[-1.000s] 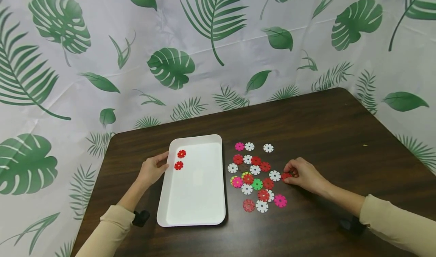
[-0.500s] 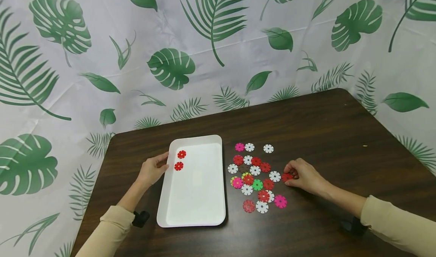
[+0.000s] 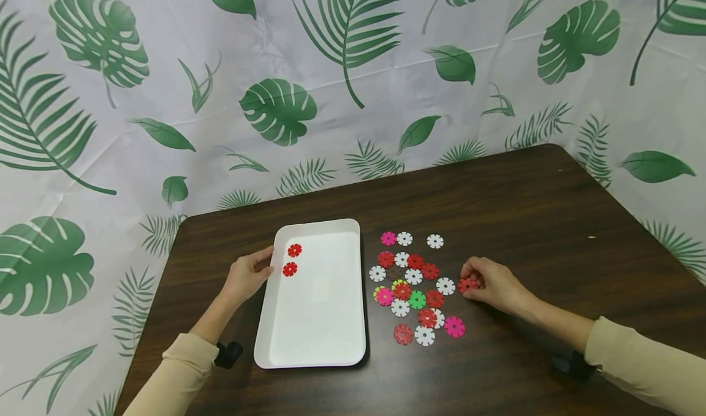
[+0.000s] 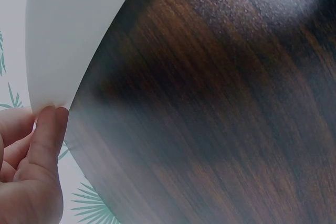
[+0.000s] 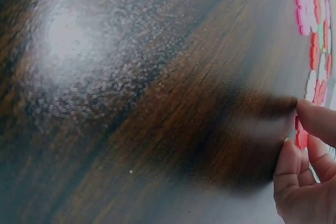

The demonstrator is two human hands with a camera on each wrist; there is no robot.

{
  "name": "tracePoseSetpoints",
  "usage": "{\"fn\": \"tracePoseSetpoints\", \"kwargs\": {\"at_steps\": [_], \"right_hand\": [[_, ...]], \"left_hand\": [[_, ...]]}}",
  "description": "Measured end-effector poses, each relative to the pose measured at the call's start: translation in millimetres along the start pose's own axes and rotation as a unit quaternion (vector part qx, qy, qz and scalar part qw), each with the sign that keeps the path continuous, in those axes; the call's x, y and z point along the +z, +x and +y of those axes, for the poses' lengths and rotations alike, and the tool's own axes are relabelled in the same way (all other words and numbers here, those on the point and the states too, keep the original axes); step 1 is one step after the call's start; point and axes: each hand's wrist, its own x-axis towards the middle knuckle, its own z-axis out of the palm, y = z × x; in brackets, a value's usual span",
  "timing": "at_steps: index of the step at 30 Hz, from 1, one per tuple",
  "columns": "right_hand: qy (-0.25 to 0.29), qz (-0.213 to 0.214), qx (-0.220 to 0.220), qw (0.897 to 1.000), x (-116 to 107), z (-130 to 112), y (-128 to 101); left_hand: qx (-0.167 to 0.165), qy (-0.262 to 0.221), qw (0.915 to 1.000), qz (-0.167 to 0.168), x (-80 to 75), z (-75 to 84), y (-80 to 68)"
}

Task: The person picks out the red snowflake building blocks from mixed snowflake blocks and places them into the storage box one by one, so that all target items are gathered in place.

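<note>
My left hand (image 3: 247,277) pinches the left rim of a white tray (image 3: 314,358) between thumb and fingers; the left wrist view shows the fingertips at the tray's edge (image 4: 68,40). Inside the tray, near its upper left corner, lie two red notched discs, one (image 3: 295,250) above the other (image 3: 290,269). On the right, my right hand (image 3: 496,286) pinches another red notched disc (image 3: 467,285) by its edges, close to the tabletop. Part of that disc is hidden by the fingers. Just left of it lies a white notched disc (image 3: 445,286).
Between tray and right hand spreads a loose group of notched discs, some overlapping: white (image 3: 377,273), red (image 3: 403,334), pink (image 3: 455,326), green (image 3: 417,299), yellow and brown. The dark wooden table (image 3: 496,195) meets a leaf-patterned cloth (image 3: 364,54) at the back.
The red disc in my right hand has shifted slightly right, leaving a wider gap to the white disc and showing more of its face. My left hand and the tray stay put.
</note>
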Motion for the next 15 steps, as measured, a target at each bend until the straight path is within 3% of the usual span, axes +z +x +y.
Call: {"fn": "tracePoseSetpoints", "kwargs": {"at_steps": [8,15], "right_hand": [[0.013,0.004,-0.001,1.000,-3.6,2.2,0.4],[0.074,-0.021,0.044,0.996,-7.5,2.9,4.9]], "left_hand": [[-0.002,-0.002,1.0000,0.001,-0.3,0.1,-0.6],[-0.005,0.002,1.0000,-0.001,-0.7,1.7,-0.7]]}}
